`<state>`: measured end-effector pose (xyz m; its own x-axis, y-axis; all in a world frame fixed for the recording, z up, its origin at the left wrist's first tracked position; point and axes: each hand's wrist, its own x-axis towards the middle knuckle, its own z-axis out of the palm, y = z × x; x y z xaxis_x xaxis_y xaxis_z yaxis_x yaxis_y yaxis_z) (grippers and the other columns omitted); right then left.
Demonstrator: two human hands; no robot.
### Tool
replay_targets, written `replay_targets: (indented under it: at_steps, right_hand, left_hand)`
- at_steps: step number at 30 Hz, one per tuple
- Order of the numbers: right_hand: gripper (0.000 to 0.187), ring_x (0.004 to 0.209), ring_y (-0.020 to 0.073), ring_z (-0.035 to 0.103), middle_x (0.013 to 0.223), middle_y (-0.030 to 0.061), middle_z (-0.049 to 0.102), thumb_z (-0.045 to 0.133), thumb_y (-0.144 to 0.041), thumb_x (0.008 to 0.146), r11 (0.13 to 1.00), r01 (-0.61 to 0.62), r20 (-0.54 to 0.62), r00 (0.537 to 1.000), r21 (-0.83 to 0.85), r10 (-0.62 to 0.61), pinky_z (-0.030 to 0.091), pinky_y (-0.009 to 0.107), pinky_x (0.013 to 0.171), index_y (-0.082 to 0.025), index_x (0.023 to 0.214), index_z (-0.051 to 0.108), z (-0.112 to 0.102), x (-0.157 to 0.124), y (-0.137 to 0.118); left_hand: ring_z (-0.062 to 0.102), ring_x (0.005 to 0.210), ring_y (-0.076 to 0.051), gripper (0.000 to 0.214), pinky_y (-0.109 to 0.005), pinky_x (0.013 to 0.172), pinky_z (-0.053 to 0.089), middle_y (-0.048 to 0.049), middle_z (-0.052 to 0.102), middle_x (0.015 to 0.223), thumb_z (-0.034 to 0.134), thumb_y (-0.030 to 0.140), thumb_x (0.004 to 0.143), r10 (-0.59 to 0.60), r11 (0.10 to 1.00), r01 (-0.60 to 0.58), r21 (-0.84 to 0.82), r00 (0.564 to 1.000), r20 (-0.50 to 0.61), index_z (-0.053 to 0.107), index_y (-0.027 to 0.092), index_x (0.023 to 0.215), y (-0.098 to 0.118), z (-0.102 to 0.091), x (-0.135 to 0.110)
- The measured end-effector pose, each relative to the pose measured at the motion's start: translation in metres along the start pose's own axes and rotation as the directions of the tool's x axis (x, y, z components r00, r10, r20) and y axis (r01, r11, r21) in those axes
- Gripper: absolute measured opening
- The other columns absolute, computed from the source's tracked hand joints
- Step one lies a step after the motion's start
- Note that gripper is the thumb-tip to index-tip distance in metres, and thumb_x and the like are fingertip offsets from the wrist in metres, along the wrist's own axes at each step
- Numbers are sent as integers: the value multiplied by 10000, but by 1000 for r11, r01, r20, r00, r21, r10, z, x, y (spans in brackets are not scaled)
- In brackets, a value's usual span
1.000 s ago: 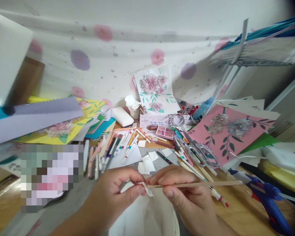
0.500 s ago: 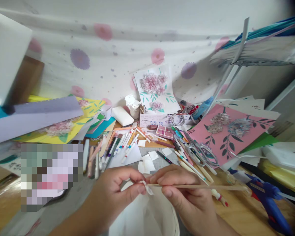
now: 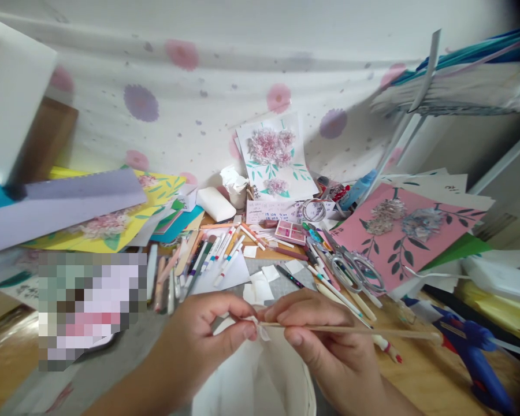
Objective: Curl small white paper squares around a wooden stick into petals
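Between finger and thumb, my left hand (image 3: pixel 221 326) pinches a small piece of thin white paper (image 3: pixel 264 334). My right hand (image 3: pixel 325 332) is closed around a thin wooden stick (image 3: pixel 385 331), whose long end points right. The stick's left tip meets the paper at my left fingertips; how the paper sits around it is partly hidden. Both hands are above a round white container (image 3: pixel 247 387) lined with pale material. Just beyond them, small white paper squares (image 3: pixel 262 288) lie on the grey mat.
Markers (image 3: pixel 216 254) crowd the left-centre, and scissors (image 3: pixel 351 268) lie right of centre. A blue glue gun (image 3: pixel 472 346) rests at the far right. Behind stand a white flower picture (image 3: pixel 277 156) and a pink one (image 3: pixel 409 231). A blurred-out patch covers something at left.
The white paper at my left fingertips has shifted slightly and looks more curled against the stick tip. Both hands stay in nearly the same place.
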<state>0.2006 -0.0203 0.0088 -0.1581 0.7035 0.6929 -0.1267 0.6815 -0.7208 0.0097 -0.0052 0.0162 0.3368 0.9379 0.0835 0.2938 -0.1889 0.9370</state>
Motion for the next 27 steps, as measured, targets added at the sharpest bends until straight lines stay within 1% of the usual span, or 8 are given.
replay_targets:
  at_steps: [5, 9, 13, 16, 19, 23, 25, 27]
  right_hand:
    - [356, 851, 217, 747, 888, 56, 776, 633, -12, 839, 998, 50, 17, 999, -46, -49, 626, 346, 754, -271, 1065, 725, 0, 1, -1]
    - [385, 838, 223, 751, 868, 58, 778, 630, 8, 826, 990, 103, 38, 994, -101, -100, 628, 352, 742, -264, 1086, 710, -1, 2, -2]
    - [338, 810, 222, 751, 861, 61, 779, 628, -34, 849, 987, 98, 36, 995, -130, -94, 630, 347, 711, -273, 1073, 711, 0, 2, -1]
    - [347, 807, 220, 746, 864, 61, 778, 634, -37, 845, 986, 97, 35, 995, -135, -93, 627, 345, 707, -282, 1078, 709, 0, 2, 0]
    - [363, 796, 211, 740, 854, 60, 772, 634, -17, 831, 985, 112, 40, 993, -134, -107, 618, 326, 694, -271, 1079, 707, 1, 2, 0]
    - [342, 779, 203, 731, 858, 59, 766, 631, -19, 829, 986, 88, 7, 996, -140, -88, 610, 318, 685, -264, 1052, 715, 1, 1, 1]
    - [324, 780, 200, 728, 864, 63, 767, 628, -20, 829, 988, 69, -8, 997, -138, -71, 606, 316, 693, -251, 1036, 720, 1, 1, 2]
    - [322, 787, 198, 727, 868, 67, 767, 625, -7, 822, 989, 61, -16, 998, -133, -64, 603, 312, 702, -237, 1024, 724, 1, 0, 2]
  left_hand:
    - [661, 724, -199, 150, -243, 604, 485, -28, 723, 721, 643, 251, 785, 7, 1000, -7, 16, 1000, 0, 701, 188, 662, -1, 0, 1]
    - [661, 753, -205, 99, -259, 637, 495, -29, 725, 754, 646, 246, 777, -14, 1000, 15, 12, 1000, -28, 707, 195, 718, -1, 1, -1]
    - [638, 742, -202, 85, -272, 656, 489, -23, 698, 741, 643, 264, 780, 2, 1000, -1, 20, 1000, -16, 672, 195, 739, -4, 1, -1]
    - [617, 728, -190, 67, -263, 642, 466, -5, 664, 724, 653, 256, 777, 21, 1000, -21, 20, 1000, 5, 629, 201, 749, -7, 0, 0]
    - [610, 708, -168, 94, -253, 642, 445, 21, 645, 712, 670, 222, 778, 14, 999, -13, -46, 1000, 21, 577, 211, 785, -8, 0, 0]
    - [613, 706, -159, 189, -258, 658, 438, 26, 670, 733, 684, 222, 786, -14, 978, 21, -209, 999, 33, 511, 224, 860, -8, 3, -1]
    - [621, 741, -164, 244, -265, 685, 439, 22, 683, 765, 694, 214, 781, 7, 967, -1, -255, 1000, 25, 491, 233, 915, -9, 4, -1]
    - [623, 759, -164, 317, -275, 716, 439, 28, 672, 793, 720, 216, 767, 61, 962, -51, -268, 998, 30, 474, 245, 965, -11, 4, -2]
